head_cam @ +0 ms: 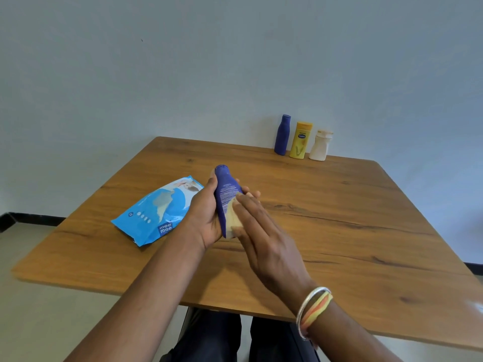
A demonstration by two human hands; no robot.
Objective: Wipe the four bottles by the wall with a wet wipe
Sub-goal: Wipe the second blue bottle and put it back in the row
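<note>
Now grips a blue bottle (pixel 226 195) in the left hand (pixel 205 216), tilted above the middle of the table (pixel 339 220). Presses the wet wipe (pixel 232 218) against its lower side with the straight fingers of the right hand (pixel 265 240). Has a navy bottle (pixel 281 137), a yellow bottle (pixel 300 142) and a white bottle (pixel 320 147) upright at the table's far edge, a wipes pack (pixel 159 212) lying on its left part.

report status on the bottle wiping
Left hand grips blue bottle, tilted. Right hand flat, pressing wet wipe on it. Second blue bottle, yellow bottle, white bottle stand by wall. Wipes pack left of hands, nothing blocking.
</note>
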